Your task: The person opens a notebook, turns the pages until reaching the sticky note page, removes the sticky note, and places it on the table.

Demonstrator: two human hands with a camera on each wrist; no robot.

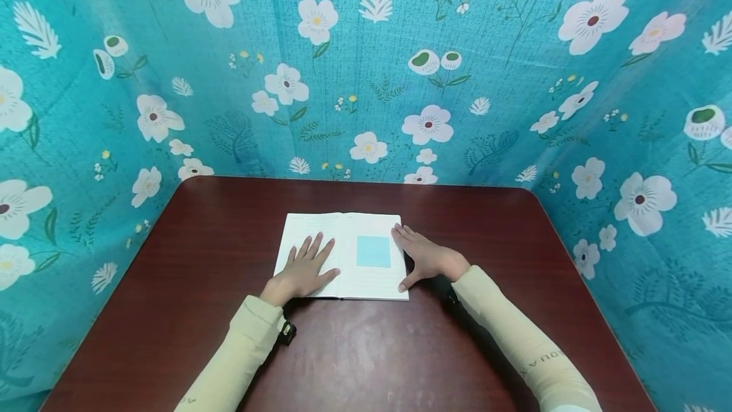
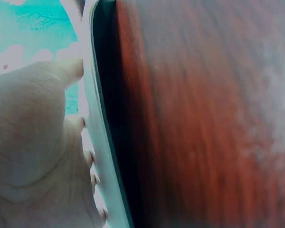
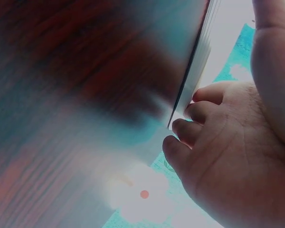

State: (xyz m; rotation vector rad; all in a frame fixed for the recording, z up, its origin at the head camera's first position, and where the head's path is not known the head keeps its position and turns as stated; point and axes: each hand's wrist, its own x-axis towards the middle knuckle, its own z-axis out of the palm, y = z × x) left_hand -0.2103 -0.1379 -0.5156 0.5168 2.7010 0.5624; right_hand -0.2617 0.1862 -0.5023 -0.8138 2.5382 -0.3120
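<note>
An open notebook (image 1: 368, 284) with lined white pages lies on the dark red-brown table. On its right page is a light blue square sticky note (image 1: 373, 252). My left hand (image 1: 304, 270) rests on the left page, fingers spread and straight. At the right edge, my right hand (image 1: 426, 255) touches the notebook with its fingertips near the upper corner and its thumb near the lower corner. The left wrist view shows the left hand (image 2: 33, 137) over the notebook's edge (image 2: 102, 137). In the right wrist view, fingertips of the right hand (image 3: 232, 147) are at the page edges (image 3: 194, 71).
The table (image 1: 217, 240) has rounded far corners and a glossy surface. A turquoise curtain (image 1: 354, 81) with white flowers hangs behind it and along both sides. A small black device (image 1: 287, 332) sits under the left wrist.
</note>
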